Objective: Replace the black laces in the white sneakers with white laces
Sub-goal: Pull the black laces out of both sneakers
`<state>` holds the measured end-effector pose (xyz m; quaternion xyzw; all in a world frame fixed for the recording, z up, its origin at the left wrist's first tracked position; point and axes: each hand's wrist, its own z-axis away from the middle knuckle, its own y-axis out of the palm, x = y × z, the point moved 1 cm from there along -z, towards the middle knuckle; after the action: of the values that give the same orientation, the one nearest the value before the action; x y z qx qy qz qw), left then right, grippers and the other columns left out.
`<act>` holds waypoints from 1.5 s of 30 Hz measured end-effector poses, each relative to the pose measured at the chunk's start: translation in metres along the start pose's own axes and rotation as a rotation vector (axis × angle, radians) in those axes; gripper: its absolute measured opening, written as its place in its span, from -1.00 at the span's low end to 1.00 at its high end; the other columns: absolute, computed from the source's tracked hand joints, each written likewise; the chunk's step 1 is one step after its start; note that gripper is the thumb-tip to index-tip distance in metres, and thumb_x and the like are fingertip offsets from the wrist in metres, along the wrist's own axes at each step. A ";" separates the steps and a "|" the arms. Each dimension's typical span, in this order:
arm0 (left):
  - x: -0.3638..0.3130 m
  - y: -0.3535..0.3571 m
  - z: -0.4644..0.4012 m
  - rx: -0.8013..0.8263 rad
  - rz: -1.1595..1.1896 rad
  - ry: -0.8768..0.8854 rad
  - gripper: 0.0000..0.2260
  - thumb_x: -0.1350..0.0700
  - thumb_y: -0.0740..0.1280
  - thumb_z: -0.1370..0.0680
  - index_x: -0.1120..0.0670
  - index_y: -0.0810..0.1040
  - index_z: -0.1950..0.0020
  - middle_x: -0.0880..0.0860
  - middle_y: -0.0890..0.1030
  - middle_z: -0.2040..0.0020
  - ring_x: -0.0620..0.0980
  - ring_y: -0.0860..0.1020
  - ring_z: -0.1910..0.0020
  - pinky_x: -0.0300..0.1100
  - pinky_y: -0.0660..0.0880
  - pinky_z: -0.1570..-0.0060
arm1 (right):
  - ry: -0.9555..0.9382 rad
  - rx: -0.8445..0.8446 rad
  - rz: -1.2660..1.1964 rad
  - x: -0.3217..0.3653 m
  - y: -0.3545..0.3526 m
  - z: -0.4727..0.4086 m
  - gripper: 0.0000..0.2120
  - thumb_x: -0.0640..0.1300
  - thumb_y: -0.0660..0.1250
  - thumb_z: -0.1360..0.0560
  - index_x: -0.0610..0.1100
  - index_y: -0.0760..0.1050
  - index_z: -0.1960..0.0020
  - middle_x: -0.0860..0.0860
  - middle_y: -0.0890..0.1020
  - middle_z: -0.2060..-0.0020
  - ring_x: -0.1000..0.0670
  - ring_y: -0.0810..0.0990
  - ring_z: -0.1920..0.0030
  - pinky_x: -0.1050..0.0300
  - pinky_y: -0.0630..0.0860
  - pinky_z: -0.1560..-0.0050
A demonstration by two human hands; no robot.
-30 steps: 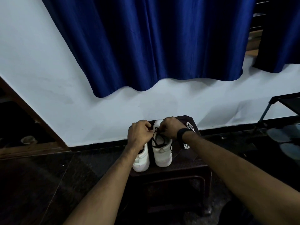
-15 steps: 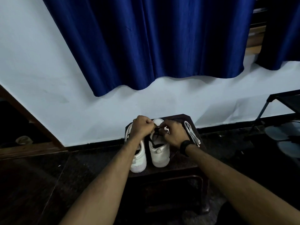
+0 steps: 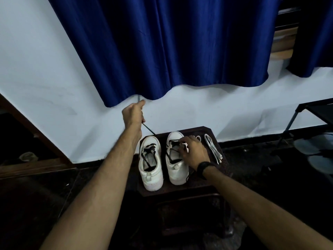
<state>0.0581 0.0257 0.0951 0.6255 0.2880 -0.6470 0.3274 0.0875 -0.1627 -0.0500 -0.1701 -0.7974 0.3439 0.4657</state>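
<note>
1. The left hand (image 3: 133, 114), which was down at the shoes half a second ago, has been raised up and to the left, near the hem of the blue curtain (image 3: 162, 51). Its fingers are closed around a black lace (image 3: 148, 130), drawn taut from the right sneaker (image 3: 175, 159); unlacing is judged under way.
2. The left sneaker (image 3: 150, 165) is seen on the desk (image 3: 198, 184), its black lace untouched.
3. The right sneaker is steadied by the right hand (image 3: 193, 150), fingers curled at the eyelets; whether lace is pinched cannot be told.
4. The white laces (image 3: 213, 148) lie bundled just beside that hand, unused.
</note>
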 end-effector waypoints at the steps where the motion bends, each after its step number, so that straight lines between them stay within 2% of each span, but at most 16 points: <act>1: 0.001 -0.005 -0.002 -0.100 -0.073 0.009 -0.80 0.07 0.42 -0.46 0.10 0.47 0.29 0.01 0.49 0.37 0.03 0.45 0.39 -0.18 0.43 0.35 | 0.004 0.008 0.020 0.002 -0.002 -0.002 -0.80 -0.02 0.39 -0.46 -0.03 0.58 -0.06 -0.01 0.57 0.03 -0.08 0.56 0.04 0.07 0.45 0.16; 3: 0.010 -0.011 -0.002 -0.215 -0.328 -0.014 -0.76 -0.02 0.39 -0.44 0.14 0.56 0.07 0.07 0.62 0.08 0.13 0.57 0.10 -0.10 0.52 0.09 | 0.013 0.014 0.046 0.005 -0.004 -0.006 -0.83 -0.02 0.41 -0.45 -0.02 0.60 -0.02 0.01 0.58 0.06 -0.06 0.56 0.06 0.14 0.39 0.17; 5: 0.022 -0.014 -0.002 -0.142 -0.630 -0.039 -0.55 -0.10 0.39 -0.41 0.16 0.51 -0.17 0.12 0.59 -0.15 0.19 0.57 -0.09 -0.02 0.51 -0.11 | 0.010 0.011 0.023 0.007 -0.005 -0.008 -0.85 -0.04 0.43 -0.44 -0.01 0.63 0.01 0.02 0.60 0.06 -0.04 0.55 0.06 0.19 0.35 0.16; 9: 0.038 -0.012 0.008 -0.044 -0.975 -0.090 -0.24 -0.11 0.47 -0.36 0.21 0.29 -0.42 0.14 0.49 -0.32 0.17 0.50 -0.27 0.05 0.39 -0.24 | -0.152 -0.002 0.118 0.006 -0.005 -0.010 -0.87 -0.02 0.42 -0.40 0.03 0.69 0.08 0.05 0.63 0.04 -0.06 0.49 -0.03 0.16 0.39 0.00; 12: 0.048 -0.011 0.015 -0.099 -1.080 -0.140 -0.10 -0.13 0.58 -0.26 0.23 0.22 -0.39 0.16 0.38 -0.35 0.13 0.38 -0.34 0.11 0.32 -0.26 | -0.259 0.111 0.275 0.006 -0.005 -0.009 -0.84 0.11 0.39 -0.41 0.09 0.69 0.09 0.13 0.59 -0.04 -0.03 0.43 -0.11 0.10 0.26 -0.03; 14: 0.057 -0.012 0.020 -0.130 -1.142 -0.059 0.03 -0.12 0.61 -0.21 0.25 0.11 -0.45 0.19 0.27 -0.40 0.15 0.28 -0.39 0.22 0.27 -0.33 | -0.277 0.110 0.286 0.004 -0.004 -0.013 -0.87 0.02 0.37 -0.44 0.05 0.66 0.09 0.10 0.62 -0.02 -0.07 0.45 -0.09 0.03 0.31 -0.04; 16: 0.068 -0.009 0.020 -0.114 -1.116 0.177 0.10 -0.08 0.60 -0.23 0.22 0.01 -0.54 0.20 0.20 -0.48 0.16 0.20 -0.47 0.19 0.19 -0.43 | -0.157 0.015 0.118 0.001 -0.004 -0.017 -0.91 -0.01 0.35 -0.45 0.01 0.61 0.13 0.05 0.65 0.11 -0.09 0.48 0.01 0.01 0.37 0.03; 18: 0.073 -0.001 0.023 0.156 -1.046 0.372 -0.10 0.00 0.58 -0.27 0.10 0.24 -0.52 0.12 0.35 -0.44 0.10 0.31 -0.44 0.00 0.29 -0.42 | -0.007 -0.030 -0.104 -0.003 -0.003 -0.021 -0.88 -0.01 0.33 -0.49 -0.03 0.55 0.15 0.03 0.64 0.22 -0.09 0.50 0.09 0.01 0.40 0.06; 21: 0.081 0.009 0.038 0.670 -1.061 0.303 -0.63 0.10 0.49 -0.31 -0.04 0.63 -0.12 -0.02 0.66 -0.01 -0.04 0.61 -0.04 -0.13 0.56 -0.03 | 0.032 0.048 -0.367 0.005 -0.008 -0.023 -0.90 -0.12 0.32 -0.55 -0.07 0.53 0.14 0.05 0.64 0.26 0.01 0.57 0.16 0.09 0.44 0.12; 24: 0.087 0.008 0.044 0.582 -1.181 0.342 -0.84 0.14 0.38 -0.33 0.02 0.65 0.11 0.01 0.64 0.27 0.04 0.62 0.18 -0.18 0.50 0.26 | 0.128 0.059 -0.704 0.012 -0.014 -0.031 -0.87 -0.26 0.28 -0.57 -0.11 0.51 0.13 0.04 0.64 0.26 0.09 0.59 0.20 0.18 0.48 0.06; 27: 0.088 0.010 0.044 0.461 -1.232 0.401 -0.91 0.06 0.39 -0.40 -0.02 0.66 0.12 -0.01 0.66 0.19 0.05 0.59 0.08 -0.21 0.43 0.18 | 0.286 -0.052 -1.002 0.011 -0.024 -0.043 -0.82 -0.32 0.24 -0.59 -0.16 0.49 0.17 -0.06 0.61 0.27 0.04 0.57 0.24 0.17 0.49 0.09; 30: 0.087 0.015 0.045 0.437 -1.236 0.466 -0.85 -0.03 0.37 -0.51 0.00 0.68 0.12 0.01 0.69 0.12 0.07 0.60 0.01 -0.19 0.42 0.14 | 0.308 -0.057 -1.033 0.008 -0.033 -0.042 -0.86 -0.30 0.25 -0.60 -0.18 0.49 0.13 -0.07 0.58 0.24 0.06 0.54 0.25 0.25 0.49 0.18; 33: 0.085 0.017 0.040 0.365 -1.027 0.419 -0.86 0.08 0.36 -0.52 -0.02 0.70 0.18 -0.08 0.71 0.09 -0.02 0.62 0.01 -0.20 0.48 0.06 | 0.212 0.028 -0.800 -0.004 -0.027 -0.037 -0.93 -0.24 0.35 -0.55 -0.14 0.49 0.10 0.01 0.58 0.24 0.15 0.53 0.26 0.27 0.45 0.14; 37: 0.072 0.023 0.029 0.322 -0.709 0.241 -0.76 0.19 0.32 -0.48 0.01 0.62 0.37 -0.13 0.66 0.36 -0.10 0.65 0.22 -0.22 0.54 0.07 | 0.106 0.134 -0.266 -0.016 0.002 -0.021 -0.61 -0.18 0.47 -0.35 -0.10 0.48 -0.14 -0.05 0.57 0.01 0.01 0.52 0.02 0.32 0.34 0.11; 43: 0.006 0.041 0.037 0.310 -0.222 0.081 -0.84 0.28 0.33 -0.51 0.21 0.60 0.27 0.11 0.53 0.45 0.03 0.51 0.52 -0.11 0.58 0.33 | 0.046 -0.059 -0.191 0.005 0.005 0.001 -0.59 -0.30 0.36 -0.35 -0.05 0.34 -0.13 -0.03 0.39 -0.07 -0.05 0.46 0.08 0.05 0.46 0.11; 45: -0.020 0.048 0.042 0.292 -0.077 0.025 -0.81 0.20 0.35 -0.55 0.23 0.61 0.24 0.09 0.49 0.46 -0.02 0.44 0.57 -0.17 0.52 0.40 | 0.022 -0.090 -0.168 0.008 0.008 0.007 -0.56 -0.36 0.32 -0.33 -0.05 0.35 -0.13 -0.04 0.35 -0.10 -0.10 0.47 0.04 0.10 0.44 0.10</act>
<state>0.0696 -0.0355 0.1186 0.6630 0.2185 -0.6863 0.2042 0.0769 -0.1551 -0.0534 -0.1273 -0.8184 0.2656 0.4934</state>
